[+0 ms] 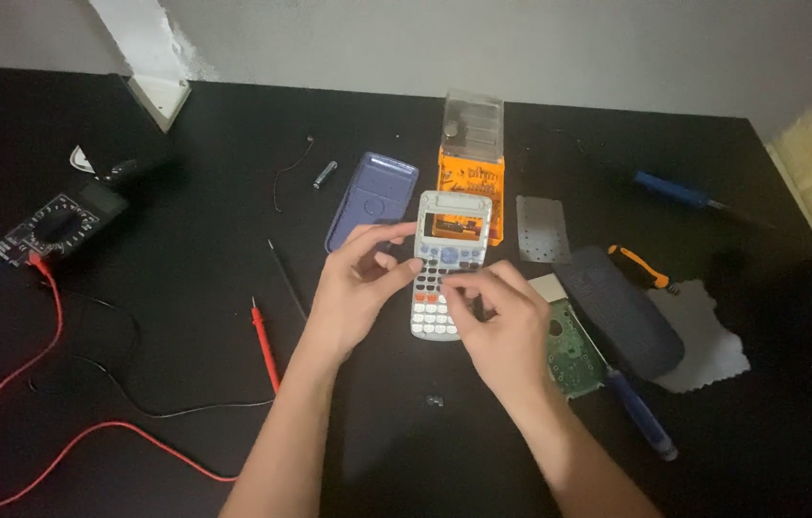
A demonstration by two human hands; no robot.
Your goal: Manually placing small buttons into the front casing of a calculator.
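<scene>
Forearms entering bottom centre | we are pinching calculator at frame centre: left hand gripping its left edge, right hand closing fingertips over lower keys | long axis running up-frame

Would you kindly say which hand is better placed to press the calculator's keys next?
Probably the right hand: its fingertips already lie over the calculator keypad, while the left hand grips its left edge, steadying it.

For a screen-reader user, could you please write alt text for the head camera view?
Two hands, the left hand and right hand, hold a grey calculator on a black table. Left of them lie a red probe and a multimeter; a green circuit board and blue screwdriver lie right.
</scene>
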